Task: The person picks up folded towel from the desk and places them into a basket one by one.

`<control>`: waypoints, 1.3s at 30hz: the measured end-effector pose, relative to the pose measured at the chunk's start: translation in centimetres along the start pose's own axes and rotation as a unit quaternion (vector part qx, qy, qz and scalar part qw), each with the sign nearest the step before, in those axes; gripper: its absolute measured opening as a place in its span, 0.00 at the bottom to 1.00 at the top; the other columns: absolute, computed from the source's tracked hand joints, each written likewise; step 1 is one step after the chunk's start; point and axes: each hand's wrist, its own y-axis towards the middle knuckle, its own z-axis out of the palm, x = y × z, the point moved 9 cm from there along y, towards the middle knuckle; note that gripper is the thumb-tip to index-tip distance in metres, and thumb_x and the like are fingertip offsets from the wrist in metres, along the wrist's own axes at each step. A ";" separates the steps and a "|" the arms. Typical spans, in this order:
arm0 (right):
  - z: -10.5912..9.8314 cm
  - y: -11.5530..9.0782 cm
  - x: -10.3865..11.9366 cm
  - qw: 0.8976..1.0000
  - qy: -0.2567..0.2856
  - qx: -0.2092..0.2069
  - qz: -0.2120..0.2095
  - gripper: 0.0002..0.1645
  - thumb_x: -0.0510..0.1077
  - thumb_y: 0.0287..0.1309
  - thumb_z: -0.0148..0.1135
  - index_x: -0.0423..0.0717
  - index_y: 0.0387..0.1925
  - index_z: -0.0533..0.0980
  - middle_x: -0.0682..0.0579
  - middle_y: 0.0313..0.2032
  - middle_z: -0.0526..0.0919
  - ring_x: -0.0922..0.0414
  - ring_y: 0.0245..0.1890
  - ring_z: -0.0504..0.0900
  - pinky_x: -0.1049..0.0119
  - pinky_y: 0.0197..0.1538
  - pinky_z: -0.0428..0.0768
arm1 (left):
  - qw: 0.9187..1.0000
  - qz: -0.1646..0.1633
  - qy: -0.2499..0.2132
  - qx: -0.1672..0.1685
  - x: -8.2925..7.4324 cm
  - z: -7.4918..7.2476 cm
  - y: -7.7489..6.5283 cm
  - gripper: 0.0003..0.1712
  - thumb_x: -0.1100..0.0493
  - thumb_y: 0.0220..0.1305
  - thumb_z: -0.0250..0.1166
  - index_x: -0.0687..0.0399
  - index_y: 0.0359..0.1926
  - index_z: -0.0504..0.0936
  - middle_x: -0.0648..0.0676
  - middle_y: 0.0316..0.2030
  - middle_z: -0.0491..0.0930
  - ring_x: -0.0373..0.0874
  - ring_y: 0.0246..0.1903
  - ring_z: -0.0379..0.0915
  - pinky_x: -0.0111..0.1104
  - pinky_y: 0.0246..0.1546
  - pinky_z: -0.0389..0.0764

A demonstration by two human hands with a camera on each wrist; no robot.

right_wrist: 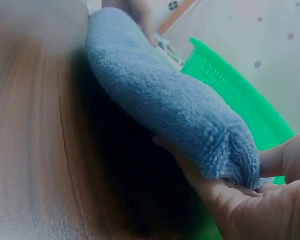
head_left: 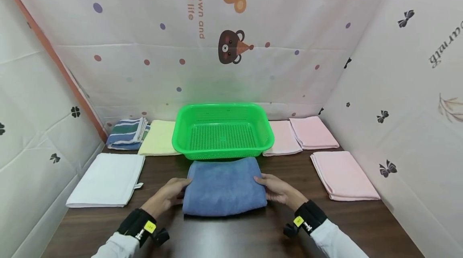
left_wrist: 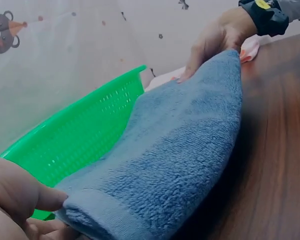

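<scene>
A folded blue towel [head_left: 224,187] is held between both hands in front of the green basket, lifted slightly off the table. My left hand [head_left: 170,195] grips its left edge, thumb on top and fingers underneath. At the opposite edge my right hand [head_left: 280,189] pinches the towel the same way, and the right wrist view shows its fingers reaching beneath the towel [right_wrist: 175,105]. Fuzzy pile and a smooth border band show on the towel [left_wrist: 165,145] in the left wrist view. Just behind it stands the green plastic basket [head_left: 222,155], with nothing inside.
On the left lie a white folded towel [head_left: 108,179], a striped towel [head_left: 126,133] and a yellow one [head_left: 159,137]. Pink folded towels [head_left: 312,132] lie to the right, one [head_left: 345,175] nearer the front. Printed cloth walls [head_left: 144,81] enclose the brown table [head_left: 231,238].
</scene>
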 end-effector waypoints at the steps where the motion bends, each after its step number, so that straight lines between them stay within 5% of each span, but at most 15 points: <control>1: 0.1 -0.2 0.2 1.000 -0.003 0.003 -0.002 0.36 0.47 0.82 0.41 0.33 0.79 0.44 0.51 0.50 0.79 0.61 0.47 0.83 0.65 0.48 0.85 | 1.000 0.004 0.002 0.001 -0.1 -0.1 -0.2 0.28 0.54 0.81 0.50 0.73 0.68 0.69 0.62 0.53 0.80 0.47 0.47 0.81 0.41 0.47 0.83; 5: 1.0 -1.5 1.6 0.999 -0.015 0.027 -0.018 0.40 0.47 0.81 0.44 0.34 0.80 0.41 0.51 0.52 0.80 0.59 0.50 0.83 0.62 0.50 0.85 | 1.000 0.024 0.013 0.010 -1.2 -0.2 -1.7 0.31 0.56 0.82 0.48 0.77 0.72 0.60 0.67 0.60 0.77 0.48 0.52 0.79 0.45 0.52 0.81; 9: 2.0 -2.8 3.7 0.998 -0.019 0.050 -0.038 0.41 0.46 0.81 0.46 0.34 0.80 0.40 0.52 0.51 0.84 0.59 0.50 0.85 0.60 0.51 0.86 | 0.998 0.051 0.020 0.034 -3.8 -0.9 -4.1 0.30 0.56 0.81 0.49 0.74 0.72 0.61 0.62 0.54 0.82 0.45 0.49 0.81 0.45 0.52 0.81; 12: 2.2 -3.0 6.5 0.997 -0.020 0.047 -0.053 0.40 0.45 0.81 0.46 0.34 0.80 0.42 0.54 0.48 0.85 0.60 0.48 0.86 0.60 0.50 0.86 | 0.996 0.070 0.018 0.056 -6.9 -2.0 -5.2 0.29 0.55 0.80 0.50 0.68 0.73 0.62 0.56 0.51 0.84 0.44 0.47 0.83 0.45 0.53 0.82; 16: 1.5 -1.7 11.5 0.997 -0.034 0.011 -0.075 0.36 0.45 0.81 0.45 0.36 0.79 0.46 0.57 0.44 0.85 0.62 0.44 0.86 0.64 0.47 0.87 | 0.993 0.093 0.028 0.066 -12.2 -3.4 -4.8 0.32 0.53 0.82 0.47 0.65 0.77 0.54 0.59 0.61 0.79 0.45 0.55 0.80 0.46 0.63 0.77; 22: 0.0 2.4 18.9 0.994 -0.063 -0.041 -0.084 0.34 0.44 0.81 0.42 0.37 0.79 0.48 0.58 0.42 0.81 0.64 0.40 0.84 0.67 0.44 0.85 | 0.992 0.113 0.037 0.041 -19.2 -5.0 -1.3 0.35 0.55 0.84 0.42 0.64 0.81 0.43 0.66 0.77 0.56 0.60 0.76 0.56 0.53 0.75 0.62; 26: -1.0 5.5 22.4 0.993 -0.074 -0.069 -0.066 0.34 0.44 0.82 0.40 0.41 0.81 0.48 0.53 0.51 0.75 0.60 0.48 0.79 0.67 0.45 0.82 | 0.991 0.119 0.054 0.029 -22.2 -6.0 2.0 0.32 0.58 0.84 0.40 0.66 0.80 0.45 0.66 0.74 0.57 0.62 0.76 0.55 0.53 0.75 0.63; 30: -1.3 8.4 23.2 0.993 -0.081 -0.081 -0.024 0.34 0.40 0.81 0.38 0.39 0.81 0.45 0.45 0.65 0.64 0.54 0.56 0.70 0.66 0.45 0.78 | 0.992 0.101 0.075 0.015 -22.3 -7.0 5.9 0.19 0.61 0.81 0.42 0.68 0.64 0.66 0.60 0.52 0.69 0.53 0.55 0.72 0.46 0.62 0.75; 33: -1.9 10.6 22.2 0.991 -0.075 -0.110 0.011 0.34 0.36 0.80 0.39 0.37 0.80 0.45 0.39 0.74 0.57 0.50 0.63 0.70 0.61 0.54 0.79 | 0.994 0.068 0.084 0.000 -21.1 -7.6 8.6 0.07 0.64 0.78 0.44 0.64 0.47 0.66 0.57 0.43 0.67 0.48 0.44 0.70 0.41 0.51 0.76; 37: -2.7 13.2 20.2 0.981 -0.081 -0.168 0.045 0.33 0.33 0.78 0.43 0.35 0.79 0.51 0.37 0.78 0.56 0.47 0.66 0.69 0.54 0.67 0.73 | 0.991 0.035 0.126 -0.012 -19.8 -8.2 11.1 0.12 0.66 0.76 0.47 0.72 0.52 0.68 0.61 0.40 0.71 0.55 0.47 0.73 0.46 0.57 0.79; 39: -2.9 14.1 19.4 0.974 -0.115 -0.185 0.056 0.31 0.33 0.77 0.43 0.34 0.77 0.54 0.36 0.77 0.58 0.48 0.62 0.70 0.53 0.69 0.72 | 0.986 0.032 0.161 -0.025 -19.3 -8.6 13.0 0.08 0.70 0.71 0.50 0.74 0.44 0.72 0.61 0.32 0.71 0.56 0.39 0.73 0.45 0.51 0.80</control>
